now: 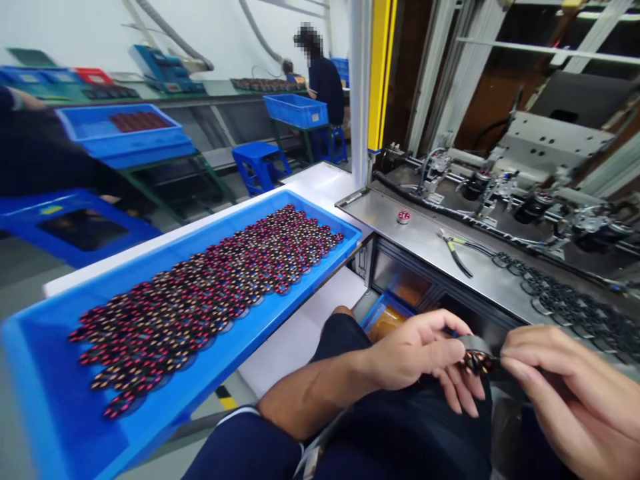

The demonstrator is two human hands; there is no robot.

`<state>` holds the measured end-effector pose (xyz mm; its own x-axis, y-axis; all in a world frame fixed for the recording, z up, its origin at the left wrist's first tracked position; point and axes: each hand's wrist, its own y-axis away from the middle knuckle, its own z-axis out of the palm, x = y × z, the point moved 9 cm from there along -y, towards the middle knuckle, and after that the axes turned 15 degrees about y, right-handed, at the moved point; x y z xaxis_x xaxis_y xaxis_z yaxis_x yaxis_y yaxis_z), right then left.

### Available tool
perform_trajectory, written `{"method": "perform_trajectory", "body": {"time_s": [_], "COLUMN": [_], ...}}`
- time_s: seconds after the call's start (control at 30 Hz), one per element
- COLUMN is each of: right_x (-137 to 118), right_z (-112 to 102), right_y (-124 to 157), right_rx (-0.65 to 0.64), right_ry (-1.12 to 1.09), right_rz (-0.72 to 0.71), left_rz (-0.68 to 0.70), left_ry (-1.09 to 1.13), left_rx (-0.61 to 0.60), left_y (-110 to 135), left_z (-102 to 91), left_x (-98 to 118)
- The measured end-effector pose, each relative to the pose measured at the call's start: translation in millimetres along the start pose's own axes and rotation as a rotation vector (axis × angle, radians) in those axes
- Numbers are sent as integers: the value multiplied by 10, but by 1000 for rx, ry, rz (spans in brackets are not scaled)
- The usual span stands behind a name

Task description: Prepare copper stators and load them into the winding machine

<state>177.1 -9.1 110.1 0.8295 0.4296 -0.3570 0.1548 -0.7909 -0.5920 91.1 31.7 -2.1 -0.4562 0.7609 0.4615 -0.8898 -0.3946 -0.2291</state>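
Observation:
My left hand [425, 353] is closed around a small motor stator [477, 360], its thumb and index finger on the grey outer ring. Copper-coloured windings show on the stator's side facing me. Close by on the right, my right hand [570, 387] pinches thumb and forefinger together at the stator's edge. A thin dark strand seems to run between them, too small to make out. Both hands are above my lap. To the left, a long blue tray [65, 407] holds many similar round parts with red and copper-coloured windings, laid in rows.
On the metal bench lie one red-topped round part [403, 217], a pair of pliers [455, 253] and a heap of black rings [575, 307]. Machine fixtures [530, 193] stand behind. A seated co-worker [325, 87], blue stools [260, 160] and another blue bin [125, 153] are farther back.

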Motion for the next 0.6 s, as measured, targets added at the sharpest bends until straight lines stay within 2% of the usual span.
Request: {"method": "perform_trajectory", "body": {"time_s": [0.1,0.17,0.23,0.3,0.33,0.4,0.5,0.53,0.6], "right_x": [-125,-109,-87,-95,-115,-170,-224,-228,-224], "right_z": [-12,-28,-16,-3,0,-8,-34,-47,-75], "right_y": [-73,-84,-76,-66,-63,-65,-69,-70,-68], "right_rx": [-2,22,18,7,0,-13,-29,-27,-9], "right_ry": [119,138,100,32,-5,-65,-95,-87,-48], "right_rz": [-30,16,56,59,41,-18,-89,-96,-93], "left_rz": [241,361,437,441,398,200,-170,-218,-173], "left_ry": [-91,-116,-86,-19,13,57,61,53,20], "left_rx": [104,122,115,128,141,127,-38,-77,-64], "left_y": [47,95,124,108,75,-24,-87,-82,-81], "left_z": [-26,20,65,51,24,-13,63,85,77], "left_x": [224,355,454,480,445,254,-133,-192,-169]}}
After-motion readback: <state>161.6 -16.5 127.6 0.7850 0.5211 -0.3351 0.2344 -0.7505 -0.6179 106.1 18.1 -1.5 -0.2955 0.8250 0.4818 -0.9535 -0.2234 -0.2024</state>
